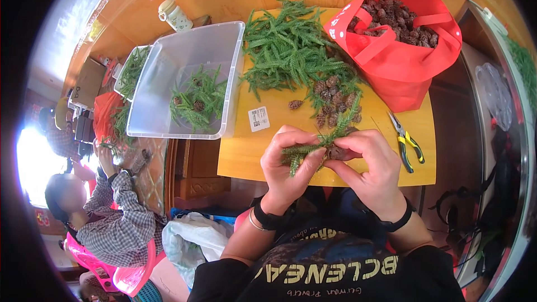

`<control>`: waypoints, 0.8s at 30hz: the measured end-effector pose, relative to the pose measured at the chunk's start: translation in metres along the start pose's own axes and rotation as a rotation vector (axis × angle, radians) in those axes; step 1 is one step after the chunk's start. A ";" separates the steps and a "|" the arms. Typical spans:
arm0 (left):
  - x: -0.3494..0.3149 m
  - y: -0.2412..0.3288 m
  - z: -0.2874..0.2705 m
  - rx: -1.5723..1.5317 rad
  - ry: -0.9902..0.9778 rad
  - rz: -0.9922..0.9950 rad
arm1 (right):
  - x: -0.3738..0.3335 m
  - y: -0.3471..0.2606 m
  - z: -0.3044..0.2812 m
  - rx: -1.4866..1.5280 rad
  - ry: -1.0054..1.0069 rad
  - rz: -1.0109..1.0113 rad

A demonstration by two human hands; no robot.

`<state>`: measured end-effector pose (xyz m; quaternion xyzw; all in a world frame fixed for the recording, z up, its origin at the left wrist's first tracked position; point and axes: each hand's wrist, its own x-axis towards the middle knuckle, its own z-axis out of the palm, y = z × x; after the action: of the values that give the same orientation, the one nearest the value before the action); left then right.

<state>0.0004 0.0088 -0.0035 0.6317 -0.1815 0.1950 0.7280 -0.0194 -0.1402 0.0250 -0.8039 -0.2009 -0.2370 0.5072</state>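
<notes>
Close to the table's front edge, my left hand (285,159) pinches an artificial green pine sprig (345,122), whose needled tips stick out past the fingers. My right hand (373,165) grips a brown pine cone (335,152) between thumb and fingers, pressed against the base of the sprig. The fingers cover much of where the two meet. Just beyond my hands lie several loose pine cones (334,100), with a single cone (295,104) off to their left. A large heap of green sprigs (291,45) covers the table behind them.
A red bag (403,78) full of pine cones stands at the back right. Yellow-and-black pliers (404,141) lie by my right hand. On the left, a clear plastic bin (232,106) holds finished-looking sprigs with cones. Another person (123,218) works at the far left.
</notes>
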 end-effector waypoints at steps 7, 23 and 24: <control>0.004 -0.002 -0.005 0.054 -0.098 0.117 | -0.002 0.000 -0.001 0.018 0.005 -0.009; 0.004 0.009 -0.013 0.375 -0.279 0.523 | -0.006 0.003 -0.001 0.027 0.014 -0.053; 0.005 0.011 -0.014 0.375 -0.277 0.523 | -0.007 0.003 0.000 0.027 0.029 -0.052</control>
<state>-0.0007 0.0238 0.0063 0.7068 -0.3953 0.3174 0.4933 -0.0230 -0.1424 0.0190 -0.7878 -0.2175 -0.2592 0.5146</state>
